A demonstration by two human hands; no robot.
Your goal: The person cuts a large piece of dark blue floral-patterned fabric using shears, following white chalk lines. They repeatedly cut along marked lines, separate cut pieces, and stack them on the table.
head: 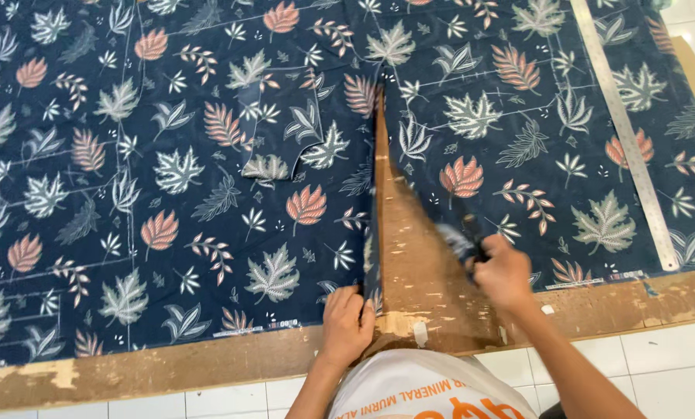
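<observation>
In the head view, one large sheet of dark navy cotton-like fabric printed with white, grey and coral leaves covered most of the frame, spread flat over one worn brown wooden worktable whose chipped front edge ran along the lower part of the picture. The fabric was parted by a single narrow wedge-shaped split at the centre, showing bare wood between the two flaps. Two hands were in view, both the person's own. The left hand, at lower centre, was curled with its fingers pinching the lower corner of the left flap against the table edge. The right hand, just right of the split, was closed in a fist around the bunched edge of the right flap, together with a dark object that was too blurred to identify. One long silver metal ruler lay diagonally on the cloth at the upper right, well apart from both hands. One small white scrap lay on the wood between the wrists. White floor tiles showed along the bottom.
</observation>
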